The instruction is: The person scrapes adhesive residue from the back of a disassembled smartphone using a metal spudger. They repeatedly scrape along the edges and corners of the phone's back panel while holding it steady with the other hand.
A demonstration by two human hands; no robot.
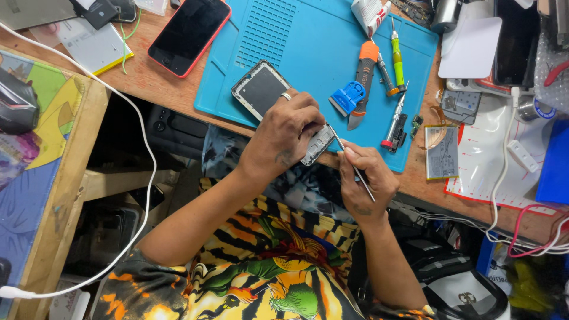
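The left hand (284,133) grips an opened phone (269,98) lying diagonally at the blue mat's (308,35) near edge on the surface. The right hand (364,181) pinches a thin metal tool (349,157), its tip touching the phone's lower end. Screwdrivers (396,59), a scraper (363,83) and a red phone (188,32) lie beyond.

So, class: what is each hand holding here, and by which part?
The left hand grips a small opened phone from above, across its body. The right hand pinches a thin metal tool near its middle, with the tip at the phone.
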